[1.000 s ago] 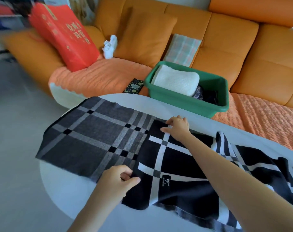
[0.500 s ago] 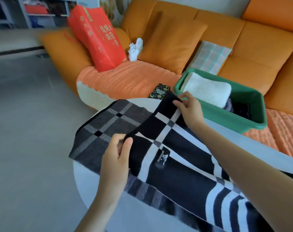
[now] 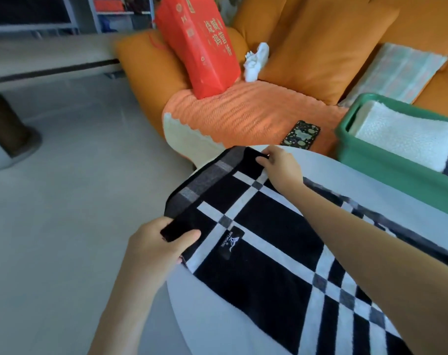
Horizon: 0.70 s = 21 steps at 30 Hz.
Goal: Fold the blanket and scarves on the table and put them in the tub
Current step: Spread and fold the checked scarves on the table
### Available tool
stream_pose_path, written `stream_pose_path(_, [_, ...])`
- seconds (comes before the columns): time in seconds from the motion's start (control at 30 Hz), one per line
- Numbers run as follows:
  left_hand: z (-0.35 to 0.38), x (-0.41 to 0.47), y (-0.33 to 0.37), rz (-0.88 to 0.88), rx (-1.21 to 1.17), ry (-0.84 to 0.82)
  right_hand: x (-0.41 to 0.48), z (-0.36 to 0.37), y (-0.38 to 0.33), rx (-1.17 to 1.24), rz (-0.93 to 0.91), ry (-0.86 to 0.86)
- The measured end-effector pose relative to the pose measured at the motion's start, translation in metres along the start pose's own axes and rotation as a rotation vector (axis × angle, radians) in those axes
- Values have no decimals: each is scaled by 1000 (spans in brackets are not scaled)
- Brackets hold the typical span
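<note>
Since earlier, we note both hands, left hand (image 3: pixel 158 248) and right hand (image 3: pixel 279 167), carried the scarf (image 3: pixel 264 242) end over; fingers pinch its corners to align edges.

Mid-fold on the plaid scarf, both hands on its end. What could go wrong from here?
1. The folded end of the scarf sits at the left rim of the table, perhaps past it; let go there, it might slide to the floor.
2. A grey strip shows beyond the black top layer, so the fold may set uneven.
3. The left hand and right hand pinch only the end corners; the long rest could bunch when pulled.
</note>
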State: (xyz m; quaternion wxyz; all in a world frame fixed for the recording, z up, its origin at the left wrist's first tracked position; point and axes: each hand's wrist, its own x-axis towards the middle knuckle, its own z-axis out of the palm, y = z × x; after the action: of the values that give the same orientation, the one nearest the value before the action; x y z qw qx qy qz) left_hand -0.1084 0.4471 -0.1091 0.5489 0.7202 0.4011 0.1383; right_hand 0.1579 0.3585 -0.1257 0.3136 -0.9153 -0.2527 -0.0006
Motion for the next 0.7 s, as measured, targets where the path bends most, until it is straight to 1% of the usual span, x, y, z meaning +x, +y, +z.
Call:
stream_pose_path(0.07, [-1, 2, 1, 69, -33, 42, 1, -1, -2, 15, -41, 28])
stream_pose_path(0.2, [-5, 9, 9, 181, -281, 235, 17, -10, -22, 72, -109, 157])
stream_pose_path(0.27, [-7, 12, 11, 204, -380, 324, 33, -16, -39, 94, -123, 235])
stream_pose_path(0.3, [-7, 15, 11, 203, -398, 366, 41, -16, -45, 92, -113, 238])
stream_pose_path(0.37, [-7, 20, 6, 185, -337, 409, 52, -7, -47, 10, -64, 143])
stream_pose_path(0.43, [-7, 24, -3, 134, -204, 376, 53, 12, -35, -121, -16, 3])
stream_pose_path(0.47, [-7, 26, -9, 104, -145, 346, 51, 20, -27, -145, 1, -32])
stream_pose_path(0.53, [-9, 30, -19, 65, -66, 307, 44, 30, -19, -122, 14, -23])
stream_pose_path(0.7, [-13, 33, -26, 35, -13, 285, 37, 27, -26, -61, -11, 12])
